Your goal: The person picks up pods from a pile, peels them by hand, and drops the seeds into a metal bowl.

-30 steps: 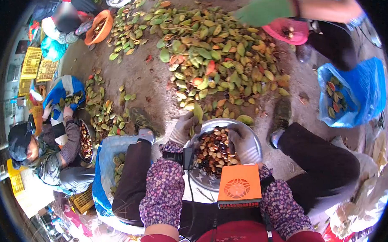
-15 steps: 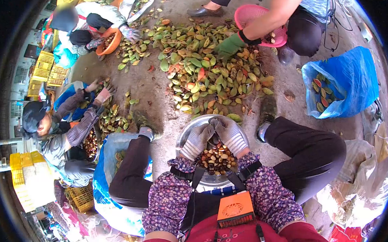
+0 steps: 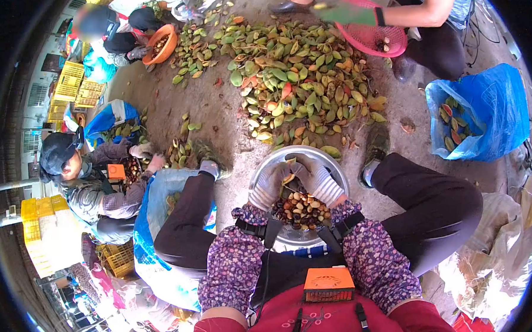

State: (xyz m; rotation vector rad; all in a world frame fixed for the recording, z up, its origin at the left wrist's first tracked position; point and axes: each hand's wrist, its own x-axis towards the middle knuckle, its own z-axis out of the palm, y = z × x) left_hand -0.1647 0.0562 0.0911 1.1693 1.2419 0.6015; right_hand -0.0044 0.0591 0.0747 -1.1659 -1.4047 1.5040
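Note:
My left hand (image 3: 269,184) and my right hand (image 3: 314,177), both in grey-and-white striped gloves, meet above a metal bowl (image 3: 342,178) between my knees. Their fingers are closed around a split yellow-green pod (image 3: 288,179), whose pale edge shows between them; the gloves hide most of it. Below my hands, the bowl holds many brown and tan nut-like seeds (image 3: 302,209). A big pile of green, yellow and reddish pods (image 3: 305,84) lies on the floor just beyond the bowl.
A blue bag (image 3: 494,116) with pods stands at the right, and another blue bag (image 3: 151,220) is beside my left leg. Co-workers sit at the left and far side, with an orange bowl (image 3: 162,44) and a pink basket (image 3: 375,43). Yellow crates (image 3: 68,81) are stacked at left.
The view has shifted slightly. A yellowish pod edge now shows between my gloves. Opposite, a co-worker's green glove has lifted from the pile, and the pink basket has tilted. The left co-worker's hands have lowered.

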